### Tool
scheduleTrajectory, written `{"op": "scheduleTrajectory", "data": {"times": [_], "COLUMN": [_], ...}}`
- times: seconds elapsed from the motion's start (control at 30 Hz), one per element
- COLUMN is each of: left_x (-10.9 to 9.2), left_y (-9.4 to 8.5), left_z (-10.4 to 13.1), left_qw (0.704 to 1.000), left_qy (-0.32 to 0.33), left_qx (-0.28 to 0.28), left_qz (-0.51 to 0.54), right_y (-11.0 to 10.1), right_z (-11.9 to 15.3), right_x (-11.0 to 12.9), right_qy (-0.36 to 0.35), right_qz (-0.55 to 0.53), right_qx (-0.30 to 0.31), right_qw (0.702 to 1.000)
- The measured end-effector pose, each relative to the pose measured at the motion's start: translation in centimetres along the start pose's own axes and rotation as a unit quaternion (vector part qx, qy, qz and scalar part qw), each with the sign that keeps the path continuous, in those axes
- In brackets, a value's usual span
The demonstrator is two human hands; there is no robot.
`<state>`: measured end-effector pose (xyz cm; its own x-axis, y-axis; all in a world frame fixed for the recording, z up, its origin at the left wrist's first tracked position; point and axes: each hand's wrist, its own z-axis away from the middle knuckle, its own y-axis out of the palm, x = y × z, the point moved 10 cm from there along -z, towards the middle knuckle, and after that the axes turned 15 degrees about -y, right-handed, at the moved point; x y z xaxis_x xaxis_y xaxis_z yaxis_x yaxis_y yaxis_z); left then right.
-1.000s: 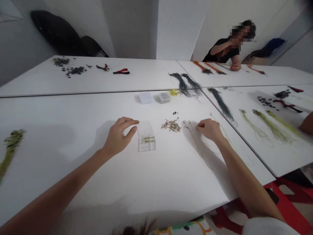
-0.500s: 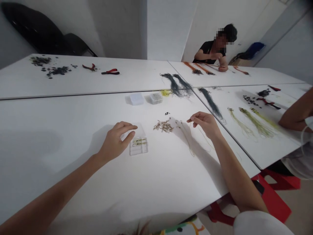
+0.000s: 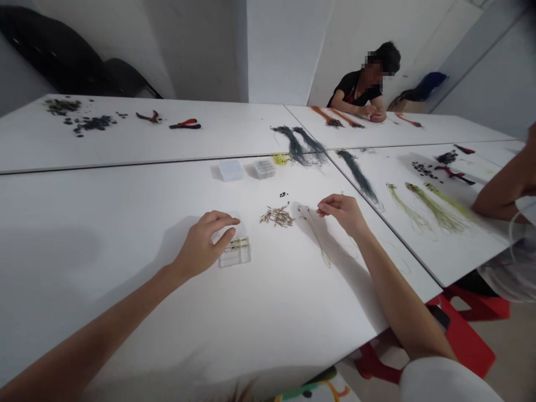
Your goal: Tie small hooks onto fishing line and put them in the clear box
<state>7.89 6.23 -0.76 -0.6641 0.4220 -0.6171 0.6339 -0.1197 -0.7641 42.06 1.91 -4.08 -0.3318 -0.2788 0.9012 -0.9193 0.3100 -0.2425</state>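
Observation:
My left hand (image 3: 205, 243) hovers at the clear plastic box (image 3: 234, 257), its thumb and index finger apart with nothing visible between them. The box's lid is raised, and yellowish hook rigs lie in its upper compartment. My right hand (image 3: 341, 215) is closed in a pinch. A thin pale fishing line (image 3: 355, 245) trails below it, and the pinched end is hidden by the fingers. Left of that hand lie pale lines with small hooks (image 3: 314, 229) on the table. Between my hands is a pile of brass-coloured swivel clips (image 3: 277, 216), with small black bits (image 3: 283, 195) behind it.
Two closed plastic boxes (image 3: 231, 170) stand farther back, near dark green line bundles (image 3: 295, 145). Pliers (image 3: 185, 124) and black pieces (image 3: 94, 124) lie on the far table. Yellow-green bundles (image 3: 438, 209) lie to the right, near another person's arm (image 3: 505, 178). One person (image 3: 364, 84) sits across.
My right hand has turned a little, its pinching fingers drawn closer together. My left hand stays over the box. The view has shifted slightly. The person across has lowered their hands.

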Motion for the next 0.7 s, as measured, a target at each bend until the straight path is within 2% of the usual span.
{"op": "scheduleTrajectory", "data": {"times": [0.47, 0.57, 0.7], "left_x": [0.16, 0.20, 0.28], "left_y": [0.27, 0.35, 0.47], "left_z": [0.12, 0.11, 0.08], "left_qw": [1.000, 1.000, 1.000], "left_qy": [-0.003, -0.003, -0.006], "left_qx": [0.007, 0.010, 0.014], "left_qz": [0.007, 0.001, 0.006], "right_y": [-0.25, -0.61, -0.23], "right_z": [-0.05, -0.09, -0.20], "right_x": [-0.19, -0.23, 0.53], "right_qy": [-0.012, -0.020, -0.048], "right_qz": [0.052, 0.158, 0.329], "right_qx": [-0.014, -0.003, 0.012], "right_qw": [0.998, 0.987, 0.943]}}
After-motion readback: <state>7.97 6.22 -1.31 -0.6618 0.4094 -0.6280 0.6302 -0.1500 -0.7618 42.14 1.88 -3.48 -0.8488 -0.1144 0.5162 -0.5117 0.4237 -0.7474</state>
